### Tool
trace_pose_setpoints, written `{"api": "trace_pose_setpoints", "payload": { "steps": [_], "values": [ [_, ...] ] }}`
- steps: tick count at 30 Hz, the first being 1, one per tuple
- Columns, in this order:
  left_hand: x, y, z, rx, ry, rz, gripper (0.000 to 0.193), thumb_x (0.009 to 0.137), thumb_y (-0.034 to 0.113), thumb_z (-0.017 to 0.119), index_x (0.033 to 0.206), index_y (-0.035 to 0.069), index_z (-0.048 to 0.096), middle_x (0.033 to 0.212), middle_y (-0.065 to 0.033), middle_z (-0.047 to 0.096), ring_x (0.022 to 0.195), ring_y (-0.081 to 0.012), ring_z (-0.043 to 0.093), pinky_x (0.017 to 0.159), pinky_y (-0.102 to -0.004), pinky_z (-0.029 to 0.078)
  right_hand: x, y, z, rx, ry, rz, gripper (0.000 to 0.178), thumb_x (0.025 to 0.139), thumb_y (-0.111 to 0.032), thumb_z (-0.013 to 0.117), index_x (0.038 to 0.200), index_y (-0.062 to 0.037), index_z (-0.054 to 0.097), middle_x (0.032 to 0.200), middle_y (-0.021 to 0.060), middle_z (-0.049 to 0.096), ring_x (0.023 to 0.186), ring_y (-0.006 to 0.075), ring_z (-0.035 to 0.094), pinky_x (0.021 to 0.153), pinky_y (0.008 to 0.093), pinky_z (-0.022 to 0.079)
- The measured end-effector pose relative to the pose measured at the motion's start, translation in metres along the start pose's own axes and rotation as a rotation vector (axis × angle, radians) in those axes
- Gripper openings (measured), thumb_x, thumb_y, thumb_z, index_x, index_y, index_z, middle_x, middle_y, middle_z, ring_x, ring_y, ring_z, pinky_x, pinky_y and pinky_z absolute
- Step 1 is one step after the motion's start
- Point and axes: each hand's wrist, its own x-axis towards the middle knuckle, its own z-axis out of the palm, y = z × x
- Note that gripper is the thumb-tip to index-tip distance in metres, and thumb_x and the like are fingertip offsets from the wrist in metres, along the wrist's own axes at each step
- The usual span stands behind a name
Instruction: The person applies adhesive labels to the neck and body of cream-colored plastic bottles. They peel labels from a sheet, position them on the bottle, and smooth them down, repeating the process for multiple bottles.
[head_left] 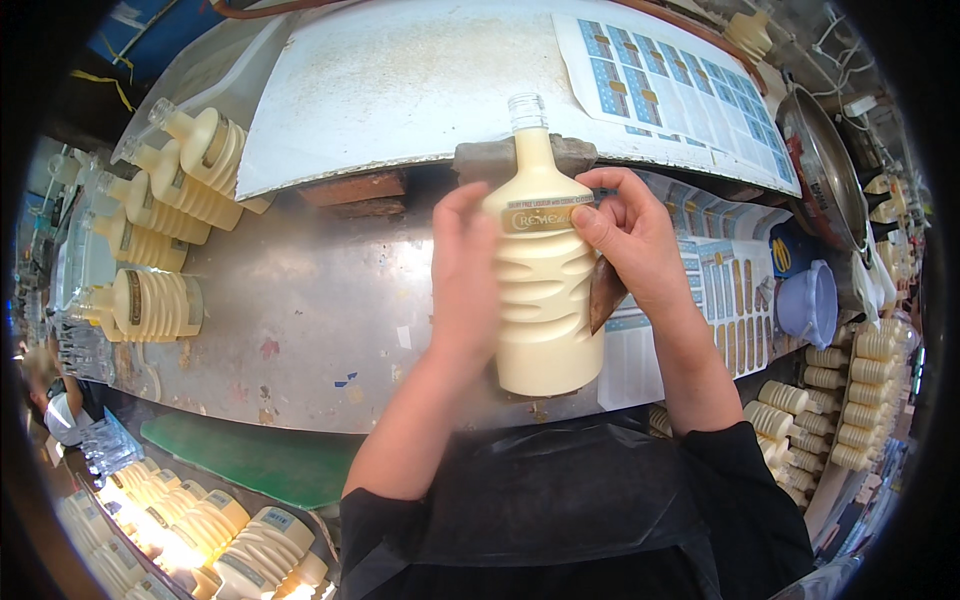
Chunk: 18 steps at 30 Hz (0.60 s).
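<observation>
A cream-coloured bottle [545, 300] with a ribbed body and clear threaded neck lies tilted in front of me, its neck resting on a grey padded block [487, 160]. A brown-and-gold label [535, 218] runs across its shoulder. My right hand [632, 235] is closed, its thumb pressed at the label's right end. A flat brown pointed piece [606, 294] sticks out below that hand and seems held in its lower fingers. At the bottle's left side is my left hand [463, 270], smeared by motion, with bent fingers close to the label's left end. Whether it touches the bottle is unclear.
Filled bottles [170, 190] lean and stand at the table's left. Sheets of labels [735, 290] lie on the right, with more on the raised white board [420, 80]. Beyond them are a lilac bucket [808, 303] and a round pan [822, 165]. Crated bottles [210, 530] stand lower left.
</observation>
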Motion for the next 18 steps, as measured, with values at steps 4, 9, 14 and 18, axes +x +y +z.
{"api": "trace_pose_setpoints", "payload": {
  "steps": [4,9,14,18],
  "values": [
    [0.005,0.016,0.01,0.277,0.029,0.0,0.046,0.105,0.029,0.055,0.142,0.003,0.045,0.13,-0.0173,0.057,0.118,-0.0245,0.058,0.102,-0.0366,0.048,0.0,0.001,0.0,0.0,0.007,0.005,0.043,0.089,-0.022,0.079,0.121,0.0012,0.063,0.069,-0.0066,0.052,0.063,0.0006,0.045,0.058,0.0205,0.037],
    [0.008,0.009,0.007,0.66,0.013,0.23,0.047,0.104,0.032,0.056,0.138,0.0,0.047,0.126,-0.0195,0.058,0.116,-0.0291,0.059,0.102,-0.0388,0.047,0.0,0.0,0.0,-0.007,0.011,0.009,0.043,0.089,-0.022,0.079,0.121,0.0014,0.063,0.068,-0.0067,0.052,0.063,0.0006,0.045,0.057,0.0205,0.037],
    [0.007,-0.003,0.0,0.197,0.045,0.097,0.035,0.107,0.026,0.051,0.133,0.003,0.051,0.126,-0.0138,0.06,0.111,-0.0223,0.059,0.099,-0.0362,0.049,0.001,0.001,0.0,-0.014,0.009,-0.012,0.043,0.089,-0.022,0.079,0.121,0.0015,0.063,0.069,-0.0064,0.052,0.063,0.0007,0.046,0.057,0.0203,0.037],
    [0.004,0.006,0.002,-0.166,0.097,-0.158,0.027,0.113,0.021,0.041,0.13,0.003,0.053,0.12,-0.0094,0.062,0.11,-0.0159,0.061,0.096,-0.0329,0.052,-0.001,-0.001,0.0,-0.018,-0.01,0.011,0.04,0.092,-0.023,0.078,0.123,-0.0015,0.063,0.072,-0.008,0.053,0.066,-0.0002,0.046,0.061,0.0182,0.036]
  ]
}}
